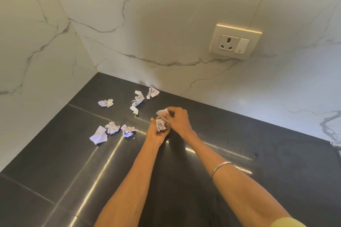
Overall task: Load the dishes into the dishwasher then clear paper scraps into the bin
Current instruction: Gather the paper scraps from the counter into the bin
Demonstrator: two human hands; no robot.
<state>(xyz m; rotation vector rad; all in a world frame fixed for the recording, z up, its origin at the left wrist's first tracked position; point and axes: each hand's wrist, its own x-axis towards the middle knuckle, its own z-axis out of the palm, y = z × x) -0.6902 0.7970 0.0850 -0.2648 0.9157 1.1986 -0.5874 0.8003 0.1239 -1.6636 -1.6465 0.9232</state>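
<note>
Several crumpled white paper scraps lie on a dark glossy countertop [55, 167] in a corner. My left hand [156, 133] is palm-up over the counter's middle and cups a crumpled paper ball [160, 125]. My right hand [178, 119] is just above and to the right of it, fingers pinched on a flatter white paper scrap [162, 112]. To the left lie a flat folded scrap [98, 135] and two crumpled scraps [112, 127] [127, 131]. Farther back rest a small scrap [106, 103], a long twisted scrap [137, 101] and another scrap [152, 92] near the wall.
White marble-patterned walls [46, 51] meet at the corner behind the counter. A cream wall socket with a switch [235, 41] is mounted on the back wall to the right. A silver bangle [220, 167] circles my right forearm. No bin or dishwasher is in view.
</note>
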